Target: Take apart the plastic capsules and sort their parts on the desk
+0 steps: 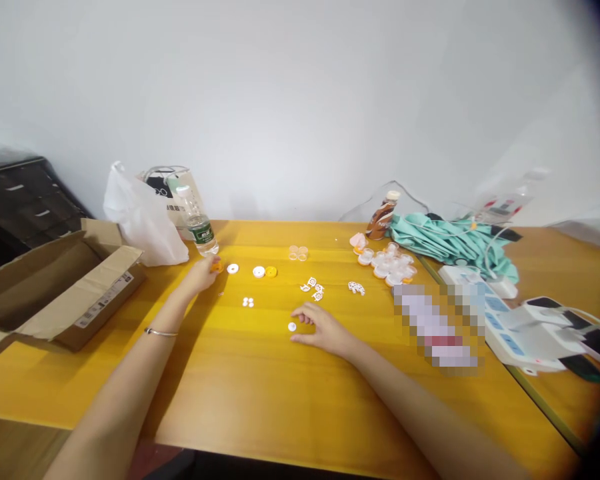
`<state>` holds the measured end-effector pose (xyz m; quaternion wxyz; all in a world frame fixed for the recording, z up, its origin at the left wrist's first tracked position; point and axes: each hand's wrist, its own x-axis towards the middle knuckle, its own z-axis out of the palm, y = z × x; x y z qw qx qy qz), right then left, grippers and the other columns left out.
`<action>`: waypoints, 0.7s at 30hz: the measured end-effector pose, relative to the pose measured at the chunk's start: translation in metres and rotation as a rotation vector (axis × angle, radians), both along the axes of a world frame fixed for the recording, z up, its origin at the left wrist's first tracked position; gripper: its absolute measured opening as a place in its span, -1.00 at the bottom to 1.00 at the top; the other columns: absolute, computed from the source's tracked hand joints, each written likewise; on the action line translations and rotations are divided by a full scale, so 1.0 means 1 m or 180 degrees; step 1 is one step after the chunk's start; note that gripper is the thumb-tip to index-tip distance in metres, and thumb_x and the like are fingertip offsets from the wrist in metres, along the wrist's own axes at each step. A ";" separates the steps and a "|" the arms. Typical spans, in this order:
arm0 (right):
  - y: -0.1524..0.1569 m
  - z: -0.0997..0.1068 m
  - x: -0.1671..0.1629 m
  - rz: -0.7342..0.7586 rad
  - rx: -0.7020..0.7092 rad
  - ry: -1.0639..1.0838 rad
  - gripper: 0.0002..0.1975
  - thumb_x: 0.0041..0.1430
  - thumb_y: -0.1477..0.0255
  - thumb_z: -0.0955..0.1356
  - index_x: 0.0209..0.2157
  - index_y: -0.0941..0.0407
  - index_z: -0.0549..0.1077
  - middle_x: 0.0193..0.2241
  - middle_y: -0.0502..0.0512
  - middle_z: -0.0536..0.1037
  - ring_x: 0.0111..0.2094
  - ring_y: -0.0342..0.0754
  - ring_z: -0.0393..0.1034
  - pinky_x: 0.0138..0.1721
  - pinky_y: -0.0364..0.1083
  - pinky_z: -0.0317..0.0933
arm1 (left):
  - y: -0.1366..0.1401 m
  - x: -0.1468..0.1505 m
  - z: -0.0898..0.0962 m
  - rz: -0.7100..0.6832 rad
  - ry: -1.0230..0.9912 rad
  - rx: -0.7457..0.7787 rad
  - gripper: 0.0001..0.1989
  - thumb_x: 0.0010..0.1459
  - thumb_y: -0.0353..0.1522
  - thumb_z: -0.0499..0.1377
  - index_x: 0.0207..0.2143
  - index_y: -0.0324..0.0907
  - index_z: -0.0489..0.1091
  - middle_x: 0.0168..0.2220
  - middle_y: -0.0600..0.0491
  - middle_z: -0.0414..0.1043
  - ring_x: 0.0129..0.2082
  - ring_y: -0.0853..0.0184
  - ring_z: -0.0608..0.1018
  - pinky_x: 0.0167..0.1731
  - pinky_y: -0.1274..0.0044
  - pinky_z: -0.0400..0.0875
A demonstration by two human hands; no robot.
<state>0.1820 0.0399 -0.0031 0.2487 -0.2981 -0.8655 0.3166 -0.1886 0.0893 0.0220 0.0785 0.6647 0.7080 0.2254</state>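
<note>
Table [240,387]: smooth, glossy, wood-toned top. Toward left edge, box [93,287]: matt cardboard. Near far edge, left to right: bag [145,227], thin crinkled plastic; bottle [200,228], clear glossy plastic; cloth [430,240], creased. Between near and far edges, disc [292,327]: smooth plastic.

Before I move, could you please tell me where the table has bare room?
The widest bare patch of table lies between the forearms, nearer than the right hand. A smaller one separates the water bottle from the clear cups. It is crowded around the teal fabric and power strip.
</note>
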 end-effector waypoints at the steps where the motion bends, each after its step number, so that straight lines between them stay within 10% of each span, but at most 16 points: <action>1: 0.000 0.000 0.000 0.0003 -0.0001 -0.0005 -0.65 -0.06 0.25 0.43 -0.24 0.09 0.36 -0.37 0.03 0.37 -0.31 -0.10 0.29 -0.26 -0.11 0.22 | 0.005 -0.001 -0.002 -0.0008 0.0007 -0.0032 -0.64 -0.04 -0.44 0.11 -0.12 -0.19 0.26 -0.10 -0.10 0.42 -0.07 0.20 0.46 -0.09 0.44 0.32; 9: 0.000 0.000 0.000 0.0014 -0.0017 -0.0019 -0.67 -0.05 0.27 0.42 -0.24 0.09 0.37 -0.36 0.04 0.36 -0.30 -0.10 0.29 -0.24 -0.11 0.23 | 0.011 -0.002 -0.001 -0.0131 0.0091 -0.0010 -0.60 -0.03 -0.41 0.10 -0.07 -0.25 0.26 -0.07 -0.14 0.40 -0.06 0.16 0.45 -0.06 0.40 0.32; 21: 0.000 0.002 0.001 0.0034 -0.0065 -0.0062 -0.69 -0.03 0.28 0.41 -0.23 0.09 0.37 -0.33 0.06 0.36 -0.28 -0.08 0.29 -0.21 -0.08 0.23 | -0.054 -0.019 0.000 -0.0496 0.0184 -0.0015 -0.72 0.09 -0.22 -0.02 -0.31 -0.20 0.37 -0.29 -0.03 0.33 -0.29 0.28 0.44 -0.17 0.44 0.35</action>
